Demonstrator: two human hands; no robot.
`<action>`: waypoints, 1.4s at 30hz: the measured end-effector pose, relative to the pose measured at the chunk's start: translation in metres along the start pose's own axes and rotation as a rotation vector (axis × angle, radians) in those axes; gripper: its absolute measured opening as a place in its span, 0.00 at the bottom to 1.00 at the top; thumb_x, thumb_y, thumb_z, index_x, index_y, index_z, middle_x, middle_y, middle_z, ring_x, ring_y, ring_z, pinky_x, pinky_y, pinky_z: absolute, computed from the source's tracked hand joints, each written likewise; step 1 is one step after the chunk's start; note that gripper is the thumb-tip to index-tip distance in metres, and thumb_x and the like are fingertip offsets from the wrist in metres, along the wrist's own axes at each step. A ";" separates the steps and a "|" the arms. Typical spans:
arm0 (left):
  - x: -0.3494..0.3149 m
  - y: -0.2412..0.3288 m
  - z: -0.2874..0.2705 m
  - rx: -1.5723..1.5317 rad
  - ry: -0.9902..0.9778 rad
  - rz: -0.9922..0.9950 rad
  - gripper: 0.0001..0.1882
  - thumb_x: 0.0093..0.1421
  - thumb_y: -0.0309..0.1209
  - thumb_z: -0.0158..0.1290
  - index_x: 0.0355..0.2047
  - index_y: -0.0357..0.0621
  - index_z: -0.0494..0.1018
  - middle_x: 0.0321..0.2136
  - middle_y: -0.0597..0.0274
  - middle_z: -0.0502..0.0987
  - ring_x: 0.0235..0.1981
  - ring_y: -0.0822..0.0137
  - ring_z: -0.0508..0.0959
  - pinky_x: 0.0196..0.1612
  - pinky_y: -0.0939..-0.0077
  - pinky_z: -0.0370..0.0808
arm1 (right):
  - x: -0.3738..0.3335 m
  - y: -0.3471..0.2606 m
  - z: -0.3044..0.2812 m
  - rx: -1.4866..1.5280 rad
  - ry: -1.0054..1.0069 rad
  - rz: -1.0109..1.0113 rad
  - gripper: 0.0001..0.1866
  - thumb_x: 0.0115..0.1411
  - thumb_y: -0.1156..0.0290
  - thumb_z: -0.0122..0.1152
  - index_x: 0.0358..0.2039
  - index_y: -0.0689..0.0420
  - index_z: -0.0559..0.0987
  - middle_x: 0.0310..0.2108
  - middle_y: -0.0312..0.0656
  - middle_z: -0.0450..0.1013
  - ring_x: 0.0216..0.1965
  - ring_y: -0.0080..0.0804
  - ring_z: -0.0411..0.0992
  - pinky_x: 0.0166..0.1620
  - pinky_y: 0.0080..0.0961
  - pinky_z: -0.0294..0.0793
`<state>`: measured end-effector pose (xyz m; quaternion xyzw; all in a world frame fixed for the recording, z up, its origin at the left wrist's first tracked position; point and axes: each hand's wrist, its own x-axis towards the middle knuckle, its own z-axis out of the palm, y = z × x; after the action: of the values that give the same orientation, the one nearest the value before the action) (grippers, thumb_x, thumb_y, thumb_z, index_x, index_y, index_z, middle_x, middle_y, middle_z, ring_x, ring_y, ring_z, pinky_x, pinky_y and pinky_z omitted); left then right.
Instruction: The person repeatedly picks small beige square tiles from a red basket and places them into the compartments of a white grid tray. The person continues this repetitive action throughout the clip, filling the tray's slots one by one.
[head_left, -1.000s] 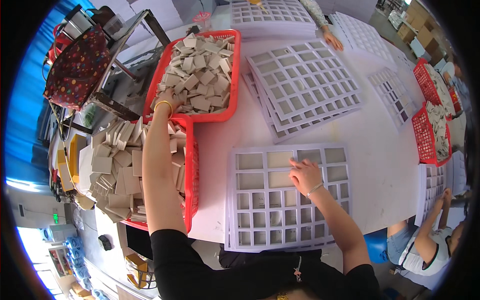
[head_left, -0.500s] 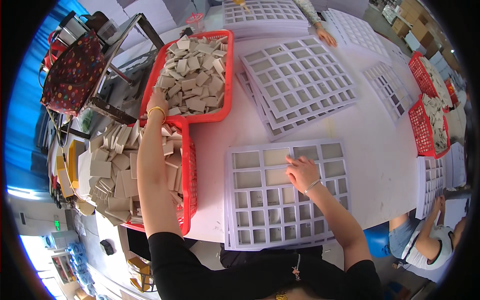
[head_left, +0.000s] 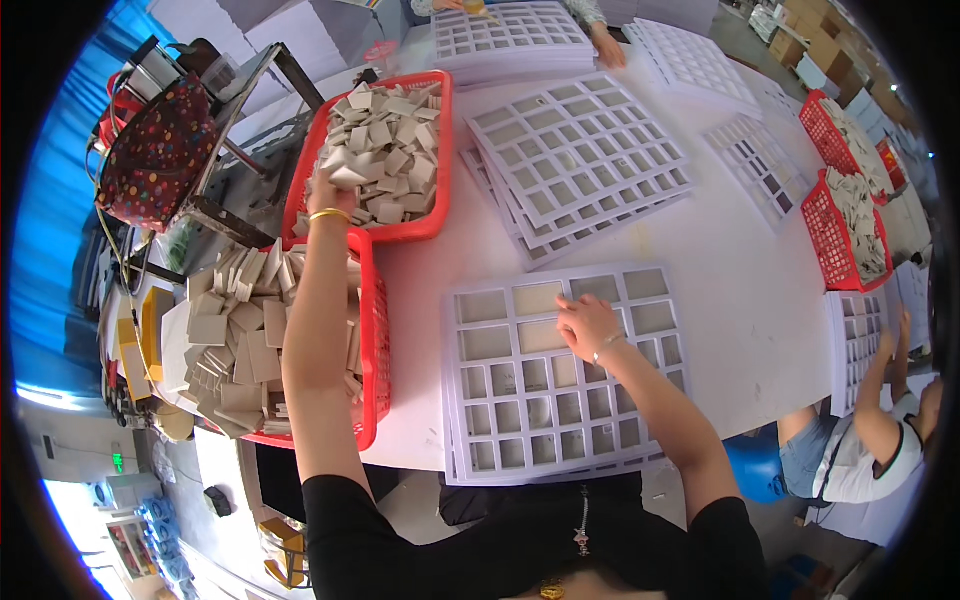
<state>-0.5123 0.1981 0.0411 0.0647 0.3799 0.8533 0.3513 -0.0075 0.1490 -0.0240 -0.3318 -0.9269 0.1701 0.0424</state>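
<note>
Left hand (head_left: 332,194) is bent over loose pale tiles (head_left: 392,140) at the near left corner of the farther red basket (head_left: 446,150); right hand (head_left: 588,328) is curled on the white gridded tray (head_left: 455,388). Whether anything is pinched in either cannot be told, fingertips being partly hidden. Tiles are judged light, stiff and chippable at corners, best gripped by opposite edges; the tray, by its outer rim.

dotted dark-red bag (head_left: 160,155), blue curtain (head_left: 48,240), blue stool (head_left: 752,470), brown cardboard boxes (head_left: 788,48)
</note>
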 end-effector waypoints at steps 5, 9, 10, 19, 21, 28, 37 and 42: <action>-0.152 -0.085 0.059 0.148 -0.305 -0.426 0.19 0.60 0.28 0.41 0.52 0.33 0.64 0.47 0.50 0.72 0.48 0.58 0.74 0.54 0.61 0.73 | 0.022 -0.014 -0.031 0.998 0.337 0.180 0.17 0.60 0.62 0.58 0.45 0.59 0.72 0.38 0.46 0.76 0.33 0.35 0.75 0.33 0.31 0.73; -0.261 -0.148 0.054 0.172 -0.197 -0.538 0.20 0.58 0.33 0.43 0.48 0.36 0.68 0.43 0.53 0.75 0.44 0.58 0.76 0.49 0.62 0.75 | 0.025 -0.056 -0.064 1.208 0.381 0.291 0.18 0.59 0.63 0.59 0.43 0.62 0.70 0.32 0.47 0.75 0.29 0.32 0.75 0.31 0.29 0.73; -0.273 -0.160 0.044 0.168 -0.170 -0.575 0.19 0.58 0.34 0.43 0.47 0.36 0.69 0.42 0.53 0.75 0.43 0.58 0.77 0.48 0.62 0.76 | 0.028 -0.060 -0.060 1.072 0.406 0.272 0.17 0.58 0.64 0.59 0.42 0.62 0.70 0.31 0.47 0.74 0.29 0.34 0.75 0.32 0.30 0.73; -0.321 -0.176 0.006 -0.021 0.277 -0.554 0.17 0.59 0.41 0.45 0.37 0.41 0.73 0.31 0.57 0.77 0.29 0.65 0.77 0.27 0.75 0.75 | -0.024 -0.085 -0.020 0.608 0.630 -0.087 0.15 0.53 0.76 0.62 0.41 0.56 0.69 0.33 0.43 0.75 0.23 0.34 0.73 0.28 0.26 0.72; -0.312 -0.164 -0.014 -0.138 0.314 -0.557 0.15 0.58 0.39 0.48 0.38 0.42 0.73 0.30 0.60 0.77 0.29 0.70 0.77 0.17 0.86 0.67 | -0.035 -0.085 -0.015 0.716 0.586 0.022 0.16 0.53 0.76 0.62 0.41 0.55 0.68 0.30 0.43 0.74 0.27 0.40 0.74 0.31 0.30 0.73; -0.327 -0.150 -0.018 -0.251 0.351 -0.470 0.13 0.57 0.39 0.51 0.37 0.45 0.72 0.32 0.62 0.78 0.33 0.66 0.79 0.21 0.83 0.75 | -0.034 -0.061 0.006 0.628 0.288 0.102 0.17 0.52 0.74 0.63 0.40 0.54 0.67 0.28 0.44 0.74 0.29 0.43 0.75 0.32 0.36 0.72; -0.357 -0.094 -0.082 -0.201 0.202 -0.406 0.10 0.60 0.38 0.53 0.36 0.47 0.72 0.32 0.63 0.76 0.36 0.64 0.78 0.36 0.70 0.79 | -0.031 -0.041 0.017 0.657 -0.043 -0.026 0.06 0.53 0.75 0.60 0.33 0.56 0.74 0.25 0.43 0.74 0.28 0.41 0.74 0.33 0.32 0.72; -0.374 -0.089 -0.116 0.397 -0.053 -0.339 0.07 0.57 0.32 0.55 0.35 0.46 0.74 0.31 0.65 0.77 0.32 0.67 0.78 0.34 0.74 0.75 | -0.030 -0.043 0.022 0.608 -0.056 0.059 0.07 0.51 0.76 0.61 0.32 0.55 0.75 0.27 0.42 0.74 0.30 0.38 0.73 0.33 0.34 0.73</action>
<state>-0.2287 -0.0733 -0.0436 0.0901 0.5360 0.6889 0.4797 -0.0139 0.0925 -0.0284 -0.3257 -0.8244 0.4498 0.1090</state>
